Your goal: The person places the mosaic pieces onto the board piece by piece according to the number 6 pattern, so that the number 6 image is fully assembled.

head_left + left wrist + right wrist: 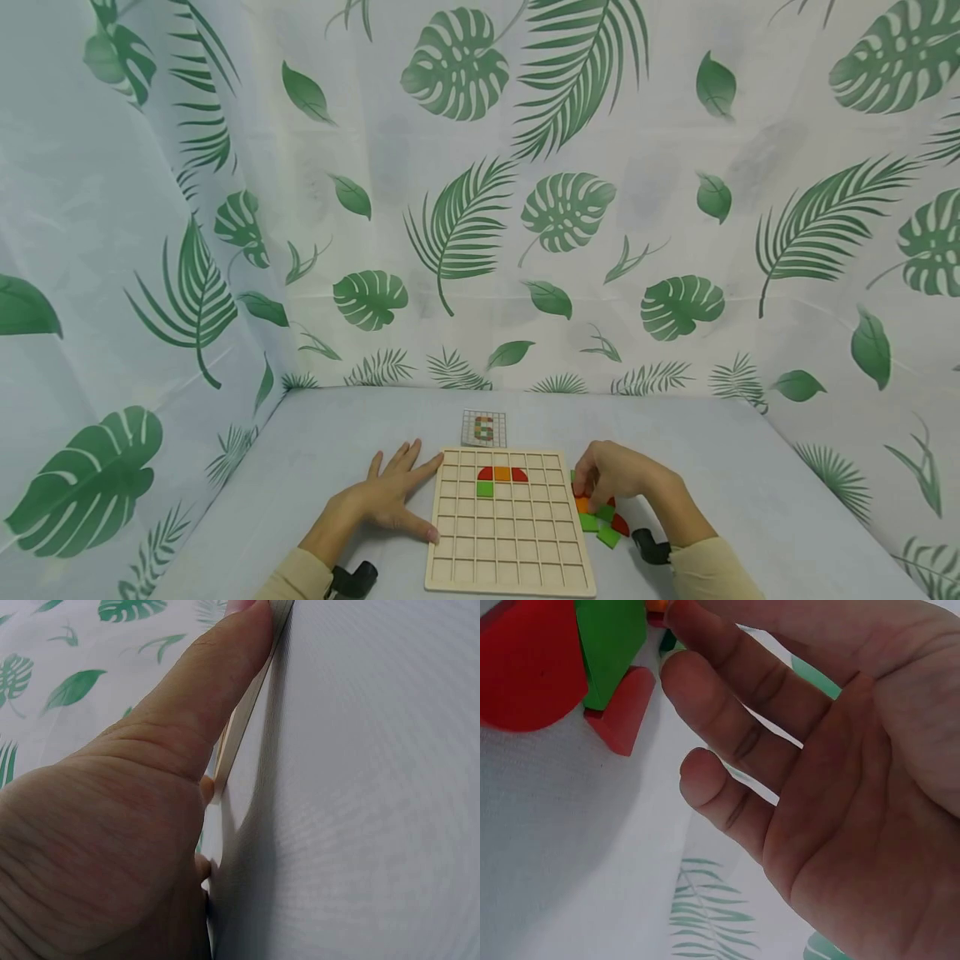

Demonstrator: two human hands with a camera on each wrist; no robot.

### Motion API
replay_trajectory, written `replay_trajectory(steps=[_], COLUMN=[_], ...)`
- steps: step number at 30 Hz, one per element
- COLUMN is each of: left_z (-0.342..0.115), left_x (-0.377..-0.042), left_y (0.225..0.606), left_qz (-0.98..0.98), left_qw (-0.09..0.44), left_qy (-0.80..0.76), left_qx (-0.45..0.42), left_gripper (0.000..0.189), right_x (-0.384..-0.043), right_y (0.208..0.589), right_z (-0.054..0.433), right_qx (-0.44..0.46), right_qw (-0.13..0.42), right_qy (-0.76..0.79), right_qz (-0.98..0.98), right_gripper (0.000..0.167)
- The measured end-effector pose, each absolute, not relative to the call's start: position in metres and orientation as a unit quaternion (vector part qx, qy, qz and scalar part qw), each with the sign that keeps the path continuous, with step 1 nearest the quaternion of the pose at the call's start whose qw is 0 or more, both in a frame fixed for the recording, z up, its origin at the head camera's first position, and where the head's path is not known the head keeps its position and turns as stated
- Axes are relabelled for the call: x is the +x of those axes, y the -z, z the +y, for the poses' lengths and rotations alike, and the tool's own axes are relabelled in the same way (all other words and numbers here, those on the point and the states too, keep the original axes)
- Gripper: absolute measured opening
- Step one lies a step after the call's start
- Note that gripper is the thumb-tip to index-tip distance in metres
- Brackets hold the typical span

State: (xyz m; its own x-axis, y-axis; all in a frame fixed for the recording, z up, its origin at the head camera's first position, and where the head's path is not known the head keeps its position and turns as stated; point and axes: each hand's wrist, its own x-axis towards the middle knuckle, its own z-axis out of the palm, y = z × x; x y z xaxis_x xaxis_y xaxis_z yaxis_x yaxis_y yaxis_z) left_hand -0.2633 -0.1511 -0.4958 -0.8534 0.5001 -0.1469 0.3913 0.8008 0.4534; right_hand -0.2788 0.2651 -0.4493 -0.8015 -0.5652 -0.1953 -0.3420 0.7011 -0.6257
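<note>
My left hand (pixel 393 496) lies with fingers spread at the left side of a wooden grid board (pixel 531 528); its thumb and index finger touch the board's edge. In the left wrist view the thumb (pixel 202 690) stretches along that edge. On the board, an orange square tile (pixel 502 473) lies between two red rounded tiles, with a green square tile (pixel 485 489) below the left one. My right hand (pixel 617 471) reaches into loose tiles (pixel 607 537) right of the board, fingers bent. Its fingertips are near an orange tile (pixel 657 605); whether they pinch it is hidden.
A small card (pixel 483 428) with a gridded coloured pattern lies behind the board. Red and green tiles (pixel 613 649) overlap in the loose pile. Leaf-printed cloth (pixel 465 333) stands behind and at both sides of the white table surface (pixel 337 442).
</note>
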Motion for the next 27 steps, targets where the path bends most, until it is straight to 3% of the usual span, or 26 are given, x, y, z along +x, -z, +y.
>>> replay_trajectory(steps=[27], left_z=[-0.1513], left_x=[-0.2624], left_y=[0.4954], left_qz=[0.941], left_qw=[0.130], left_qy=[-0.204], left_qx=[0.237], left_gripper=[0.125], right_x=[-0.2740], right_y=[0.4479], right_z=[0.2561], right_qx=[-0.239], right_qw=[0.183], right_qy=[0.267], right_qz=[0.916], right_gripper=[0.025])
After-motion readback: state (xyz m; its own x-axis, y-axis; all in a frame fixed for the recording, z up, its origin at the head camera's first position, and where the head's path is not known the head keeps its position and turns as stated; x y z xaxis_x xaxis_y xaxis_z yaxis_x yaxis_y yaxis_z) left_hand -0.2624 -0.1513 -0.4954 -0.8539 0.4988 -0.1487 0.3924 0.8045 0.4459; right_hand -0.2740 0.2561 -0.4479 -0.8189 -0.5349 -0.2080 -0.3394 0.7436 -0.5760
